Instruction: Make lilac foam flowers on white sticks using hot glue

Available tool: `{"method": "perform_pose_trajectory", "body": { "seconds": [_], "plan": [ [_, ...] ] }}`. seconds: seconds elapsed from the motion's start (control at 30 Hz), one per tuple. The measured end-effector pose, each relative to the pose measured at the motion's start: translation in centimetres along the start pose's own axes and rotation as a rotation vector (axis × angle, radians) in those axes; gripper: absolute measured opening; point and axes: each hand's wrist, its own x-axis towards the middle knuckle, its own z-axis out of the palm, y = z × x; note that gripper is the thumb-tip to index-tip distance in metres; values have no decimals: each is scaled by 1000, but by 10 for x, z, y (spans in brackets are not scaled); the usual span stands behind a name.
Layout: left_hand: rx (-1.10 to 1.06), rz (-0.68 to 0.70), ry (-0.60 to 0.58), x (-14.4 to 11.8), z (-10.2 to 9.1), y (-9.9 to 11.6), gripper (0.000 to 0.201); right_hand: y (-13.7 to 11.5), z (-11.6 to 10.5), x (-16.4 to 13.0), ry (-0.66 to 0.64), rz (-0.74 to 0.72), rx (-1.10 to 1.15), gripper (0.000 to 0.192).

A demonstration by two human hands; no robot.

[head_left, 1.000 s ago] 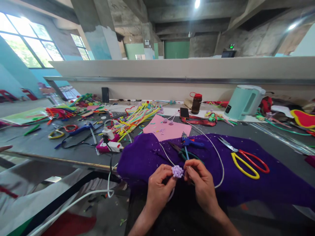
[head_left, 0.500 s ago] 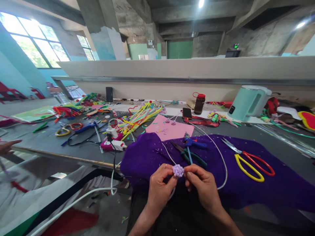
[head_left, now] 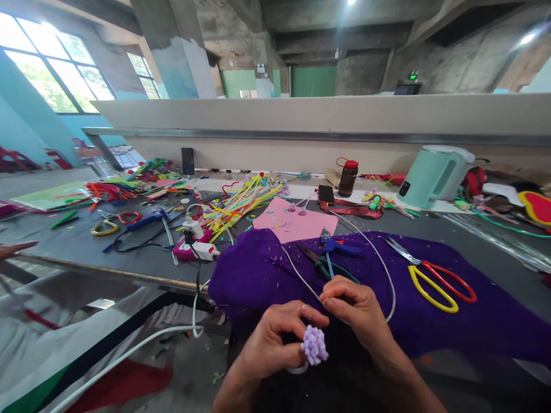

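Observation:
A small lilac cluster of fuzzy pipe-cleaner bits (head_left: 315,345) is held between the thumb and fingers of my left hand (head_left: 275,338), its bumpy face turned toward me. My right hand (head_left: 355,307) is pinched closed just above and right of it. What sits in that pinch, if anything, is too small to make out. Right behind my right fingers lie a blue hot glue gun (head_left: 342,248) with a pale blue glue stick (head_left: 329,265) and dark-green-handled pliers (head_left: 344,274). A white cable (head_left: 297,271) passes behind both hands. All this rests on a purple cloth (head_left: 253,269).
Scissors (head_left: 434,281) with red and yellow handles lie right. Beyond are pink paper (head_left: 275,221), pipe cleaners (head_left: 241,201), a phone (head_left: 326,194), a bottle (head_left: 348,178) and a mint kettle (head_left: 433,178). A power strip (head_left: 196,250) sits left. Another person's hand (head_left: 15,250) shows at the left edge.
The lilac cluster has moved down toward me in my left hand. My right hand has come off it and shifted slightly up and right, still pinched.

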Motion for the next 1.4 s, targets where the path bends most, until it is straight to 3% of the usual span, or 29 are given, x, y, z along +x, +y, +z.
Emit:
{"method": "perform_pose_trajectory", "body": {
  "seconds": [0.13,0.27,0.53,0.67,0.87,1.0,1.17,1.3,1.4],
  "plan": [
    [30,-34,-37,-1,1,-1,7,-11,4,10,-189,-57,-93,13],
    [105,-42,-42,-2,2,-6,7,-14,12,15,-256,-97,-241,12],
    [31,-76,-27,1,5,-12,7,-5,10,21,-239,-127,-580,14],
    [-20,-76,-50,2,5,-5,8,-6,0,26,-131,-93,-653,19],
    [-26,-101,-28,2,6,-4,7,-10,-21,30,-71,-123,-724,33],
    [-34,-106,8,0,1,-9,7,-18,-55,35,65,-119,-824,38],
    [-103,-113,108,-2,-7,-11,7,-33,-125,55,329,-110,-1064,42],
    [-208,-120,382,-5,-11,-8,11,-30,-189,92,492,33,-1316,37],
    [-337,-151,608,-10,-20,-5,15,-19,-233,120,570,297,-1480,36]
  ]
}}
